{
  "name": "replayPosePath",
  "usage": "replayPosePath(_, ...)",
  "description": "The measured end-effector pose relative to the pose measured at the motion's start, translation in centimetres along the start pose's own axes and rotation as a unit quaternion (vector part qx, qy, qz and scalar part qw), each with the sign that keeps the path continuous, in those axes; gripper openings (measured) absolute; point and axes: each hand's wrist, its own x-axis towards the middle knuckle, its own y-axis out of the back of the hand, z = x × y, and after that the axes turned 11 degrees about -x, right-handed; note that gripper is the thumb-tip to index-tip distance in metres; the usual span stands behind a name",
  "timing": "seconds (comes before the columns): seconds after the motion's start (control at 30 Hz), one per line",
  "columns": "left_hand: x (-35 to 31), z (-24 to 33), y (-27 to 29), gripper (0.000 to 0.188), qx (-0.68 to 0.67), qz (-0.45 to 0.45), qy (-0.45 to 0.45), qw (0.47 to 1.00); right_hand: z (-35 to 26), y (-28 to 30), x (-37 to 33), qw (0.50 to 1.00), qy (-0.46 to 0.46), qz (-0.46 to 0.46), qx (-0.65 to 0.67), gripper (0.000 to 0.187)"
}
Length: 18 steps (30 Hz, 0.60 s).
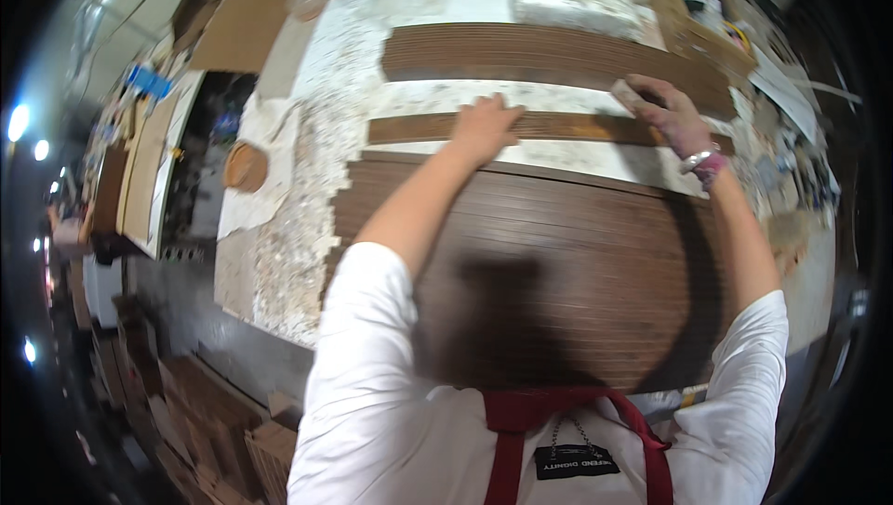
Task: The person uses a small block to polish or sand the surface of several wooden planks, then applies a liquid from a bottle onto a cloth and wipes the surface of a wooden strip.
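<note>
My left hand (486, 129) rests flat with fingers spread on a narrow brown wooden strip (400, 130). My right hand (676, 121), stained pinkish or partly covered at the palm and wrist, is closed around a small pale block (626, 94). The block is held above the gap between the narrow strip and a wider set of brown strips (521, 54) lying farther off. Nearer to me lies a broad panel of dark brown strips (577, 254) side by side, its left ends stepped. A bracelet (698, 161) circles my right wrist.
All this lies on a white, stained worktable (316, 68). A white wrapped block (575, 5) stands at the far edge, and a round brown pot (246, 166) at the left. Odds and ends crowd a wooden tray (693, 26) at far right. Cardboard pieces (209, 412) stand low on the left.
</note>
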Motion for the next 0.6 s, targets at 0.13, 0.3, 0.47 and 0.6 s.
replayPosePath(0.13,-1.2,-0.8,-2.4,0.045,0.018,0.131,-0.012,0.991,-15.4,-13.4,8.0,0.991,0.07,-0.082,-0.076,0.042)
replayPosePath(0.3,0.5,-3.7,-8.4,0.039,-0.076,0.311,-0.138,0.937,-21.8,-28.9,15.0,0.927,0.308,-0.133,-0.167,0.028)
replayPosePath(0.47,1.8,-0.2,-8.3,0.044,-0.382,0.26,-0.122,0.878,-21.8,-31.9,18.4,0.863,0.35,-0.197,-0.307,0.017)
replayPosePath(0.6,3.3,-0.4,-9.3,0.049,-0.581,0.272,-0.094,0.761,-22.2,-30.8,20.0,0.885,0.287,-0.05,-0.363,0.025)
